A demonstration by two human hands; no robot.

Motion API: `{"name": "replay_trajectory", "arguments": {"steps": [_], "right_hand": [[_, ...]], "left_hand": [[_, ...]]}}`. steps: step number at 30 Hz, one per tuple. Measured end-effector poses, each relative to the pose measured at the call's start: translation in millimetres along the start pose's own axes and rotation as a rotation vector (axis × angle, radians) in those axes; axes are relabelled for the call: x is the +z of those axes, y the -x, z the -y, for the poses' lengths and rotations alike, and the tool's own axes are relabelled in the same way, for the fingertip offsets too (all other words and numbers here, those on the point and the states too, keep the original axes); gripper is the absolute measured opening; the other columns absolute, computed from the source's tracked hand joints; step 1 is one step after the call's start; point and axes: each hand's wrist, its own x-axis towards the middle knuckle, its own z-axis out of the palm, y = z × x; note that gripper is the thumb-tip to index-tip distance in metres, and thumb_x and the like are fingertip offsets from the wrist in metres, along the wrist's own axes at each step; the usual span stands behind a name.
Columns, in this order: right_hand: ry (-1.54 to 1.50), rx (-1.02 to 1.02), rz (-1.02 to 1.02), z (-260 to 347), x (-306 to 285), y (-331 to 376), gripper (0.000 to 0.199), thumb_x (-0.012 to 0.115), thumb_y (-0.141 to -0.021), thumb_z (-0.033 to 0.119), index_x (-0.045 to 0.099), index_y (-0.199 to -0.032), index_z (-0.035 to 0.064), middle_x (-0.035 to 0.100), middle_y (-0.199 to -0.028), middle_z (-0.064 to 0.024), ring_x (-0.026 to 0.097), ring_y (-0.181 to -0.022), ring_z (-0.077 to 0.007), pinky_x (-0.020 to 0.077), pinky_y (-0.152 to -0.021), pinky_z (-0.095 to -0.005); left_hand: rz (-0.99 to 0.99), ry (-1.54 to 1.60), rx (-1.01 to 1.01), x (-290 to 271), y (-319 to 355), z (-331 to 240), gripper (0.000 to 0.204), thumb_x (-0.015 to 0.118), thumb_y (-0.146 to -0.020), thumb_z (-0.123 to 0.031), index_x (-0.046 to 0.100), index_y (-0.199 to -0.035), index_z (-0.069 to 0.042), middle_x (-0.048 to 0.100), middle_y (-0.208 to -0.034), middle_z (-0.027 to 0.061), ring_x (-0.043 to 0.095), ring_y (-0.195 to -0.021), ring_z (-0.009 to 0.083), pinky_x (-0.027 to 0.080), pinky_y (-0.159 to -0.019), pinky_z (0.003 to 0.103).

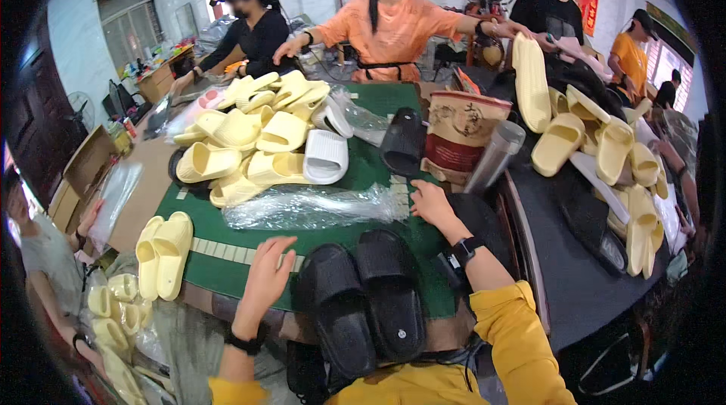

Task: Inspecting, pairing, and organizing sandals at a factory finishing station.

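Observation:
A pair of black slide slippers (387,284) lies side by side at the table's near edge, between my forearms. My left hand (265,276) is just left of them, its fingers stretched out and holding nothing. My right hand (432,204) reaches beyond the slippers to the end of a short strip of pale labels (399,192); its fingertips are apart at the strip's edge. Clear plastic bags (318,208) lie in a flat bundle beyond my left hand. A longer strip of pale labels (227,251) runs across the green mat (302,237), left of my left hand.
A heap of yellow slippers (283,131) with a white slipper (326,157) covers the far left. A black slipper (401,140), a brown pouch (463,133) and a steel flask (495,155) stand beyond my right hand. More yellow slippers (558,144) lie right. Several people work around.

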Motion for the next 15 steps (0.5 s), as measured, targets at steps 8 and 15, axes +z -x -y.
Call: {"name": "replay_trajectory", "arguments": {"steps": [8,15], "right_hand": [[0.146,-0.234,-0.109,-45,17,-30,0.017,0.057,-0.082,0.012,0.064,-0.087,-0.0029,0.063,-0.069,-0.0185,0.065,-0.06,-0.0255,0.0497,-0.055,-0.0358],[0.139,-0.335,-0.221,-56,15,-33,0.007,0.058,-0.086,0.007,0.057,-0.087,0.0001,0.055,-0.073,-0.0112,0.058,-0.071,-0.0179,0.0466,-0.064,-0.0324]], "left_hand": [[0.072,-0.541,-0.097,66,-87,64,0.068,0.063,-0.08,-0.015,0.036,-0.143,-0.018,0.032,-0.147,0.0186,0.038,-0.128,0.0461,0.035,-0.1,0.063],[0.09,-0.501,-0.267,106,-91,75,0.038,0.048,-0.092,-0.021,0.048,-0.13,-0.018,0.039,-0.141,0.0152,0.029,-0.133,0.0479,0.021,-0.101,0.073]]}}
